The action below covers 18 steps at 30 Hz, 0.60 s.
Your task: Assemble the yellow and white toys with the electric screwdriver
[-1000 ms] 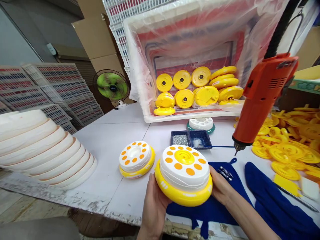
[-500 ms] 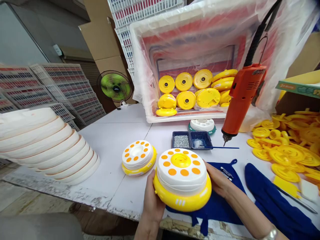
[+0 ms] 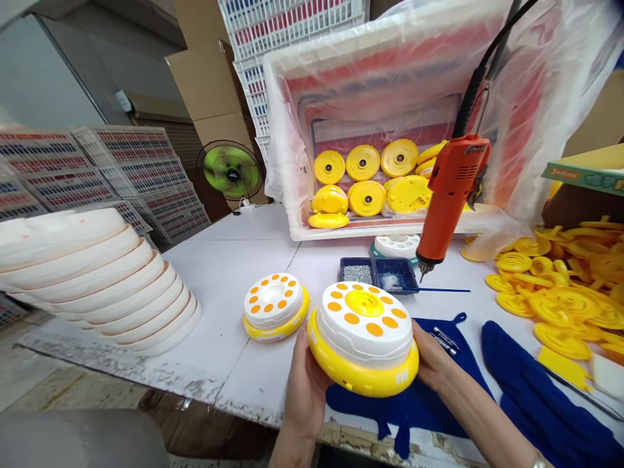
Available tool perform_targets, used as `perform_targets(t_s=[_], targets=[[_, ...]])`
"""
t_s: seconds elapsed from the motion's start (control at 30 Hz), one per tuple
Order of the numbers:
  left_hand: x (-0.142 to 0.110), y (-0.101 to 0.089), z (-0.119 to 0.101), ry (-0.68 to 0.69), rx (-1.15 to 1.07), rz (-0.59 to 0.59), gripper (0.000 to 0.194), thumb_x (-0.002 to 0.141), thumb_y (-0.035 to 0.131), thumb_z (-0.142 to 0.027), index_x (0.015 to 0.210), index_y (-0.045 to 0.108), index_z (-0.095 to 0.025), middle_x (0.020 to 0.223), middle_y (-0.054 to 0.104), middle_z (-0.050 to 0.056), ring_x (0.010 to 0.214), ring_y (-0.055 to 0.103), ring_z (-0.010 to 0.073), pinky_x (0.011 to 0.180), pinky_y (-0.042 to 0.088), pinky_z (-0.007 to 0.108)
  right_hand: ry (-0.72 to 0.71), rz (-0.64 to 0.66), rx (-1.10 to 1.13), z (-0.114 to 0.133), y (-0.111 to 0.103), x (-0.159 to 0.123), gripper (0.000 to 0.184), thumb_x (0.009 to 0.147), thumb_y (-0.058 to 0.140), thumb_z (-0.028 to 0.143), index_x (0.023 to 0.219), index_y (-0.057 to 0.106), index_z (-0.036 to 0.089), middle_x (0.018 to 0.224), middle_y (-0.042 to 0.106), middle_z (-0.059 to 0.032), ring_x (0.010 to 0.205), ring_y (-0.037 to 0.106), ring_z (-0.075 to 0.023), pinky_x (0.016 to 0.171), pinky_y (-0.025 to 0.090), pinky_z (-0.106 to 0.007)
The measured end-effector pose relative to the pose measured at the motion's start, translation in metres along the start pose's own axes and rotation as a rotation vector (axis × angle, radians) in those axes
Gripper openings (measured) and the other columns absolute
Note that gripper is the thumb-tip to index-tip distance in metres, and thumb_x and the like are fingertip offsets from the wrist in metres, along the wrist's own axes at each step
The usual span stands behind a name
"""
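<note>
Between my two hands is a round yellow-and-white plastic toy base (image 3: 363, 354), its white top ringed with orange dots and a yellow spiral disc (image 3: 364, 303) at the centre. My left hand (image 3: 306, 383) grips its left side, and my right hand (image 3: 429, 357) grips the right side; the far fingertips are hidden behind it. The toy is held above a blue cloth (image 3: 361, 413), tilted a little. Just left of it a similar toy base (image 3: 273, 305), without the yellow disc, rests on the table. Two batteries (image 3: 444, 341) lie on the cloth near my right hand.
An orange electric screwdriver (image 3: 451, 195) hangs over a dark tray (image 3: 418, 286) of small screws and white grease. Behind stands a plastic-lined crate (image 3: 292, 214) of yellow bases. Yellow discs (image 3: 556, 292) are heaped at right, stacked white shells (image 3: 160, 292) at left. A green fan (image 3: 231, 170) stands behind.
Both hands have turned the toy base, so its white side stripes moved from the front to the right. The hanging screwdriver has swung left.
</note>
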<state>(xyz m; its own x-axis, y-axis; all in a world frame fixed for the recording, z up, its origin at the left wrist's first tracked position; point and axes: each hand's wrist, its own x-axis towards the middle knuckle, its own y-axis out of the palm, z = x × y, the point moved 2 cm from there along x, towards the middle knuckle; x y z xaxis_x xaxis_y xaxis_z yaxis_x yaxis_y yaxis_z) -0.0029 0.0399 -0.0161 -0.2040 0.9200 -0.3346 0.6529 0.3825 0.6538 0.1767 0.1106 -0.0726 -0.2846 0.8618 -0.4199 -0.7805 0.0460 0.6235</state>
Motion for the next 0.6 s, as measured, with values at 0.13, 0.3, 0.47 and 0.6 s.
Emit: perform_targets(t_s=[0.13,0.3,0.47,0.6], targets=[[0.012,0.0,-0.006,-0.1,0.011,0.07,0.041,0.094,0.052,-0.044,0.121,0.067,-0.018,0.117,0.073,0.007,0.12,0.06,0.0264,0.105,0.047,0.037,0.027,0.082,-0.082,-0.001,0.0,-0.004,0.027,0.088,0.059,0.039,0.093,0.071,0.015,0.096,0.078,-0.0134,0.103,0.071,-0.0306,0.099,0.052,-0.046],[0.018,0.0,0.002,-0.162,0.011,0.072,0.04,0.092,0.054,-0.039,0.118,0.068,-0.012,0.111,0.075,0.009,0.119,0.061,0.0284,0.107,0.044,0.042,-0.108,0.1,-0.266,0.003,-0.006,-0.005,0.034,0.082,0.067,0.048,0.1,0.071,0.019,0.111,0.074,-0.0137,0.114,0.064,-0.0344,0.102,0.048,-0.051],[0.014,0.003,0.008,-0.079,-0.011,0.064,0.039,0.09,0.057,-0.039,0.118,0.068,-0.014,0.115,0.073,0.008,0.121,0.06,0.0276,0.108,0.042,0.039,-0.466,0.079,-0.464,0.033,-0.011,-0.012,0.058,0.082,0.064,0.061,0.131,0.058,0.03,0.144,0.053,-0.0033,0.139,0.038,-0.0285,0.12,0.02,-0.044],[0.015,0.005,0.011,-0.003,-0.028,0.059,0.038,0.088,0.06,-0.037,0.118,0.066,-0.014,0.122,0.07,0.009,0.125,0.056,0.0268,0.109,0.041,0.035,-0.704,0.225,-0.809,0.047,-0.004,-0.02,0.057,0.089,0.054,0.061,0.135,0.057,0.029,0.151,0.045,-0.0031,0.143,0.03,-0.0299,0.121,0.011,-0.045]])
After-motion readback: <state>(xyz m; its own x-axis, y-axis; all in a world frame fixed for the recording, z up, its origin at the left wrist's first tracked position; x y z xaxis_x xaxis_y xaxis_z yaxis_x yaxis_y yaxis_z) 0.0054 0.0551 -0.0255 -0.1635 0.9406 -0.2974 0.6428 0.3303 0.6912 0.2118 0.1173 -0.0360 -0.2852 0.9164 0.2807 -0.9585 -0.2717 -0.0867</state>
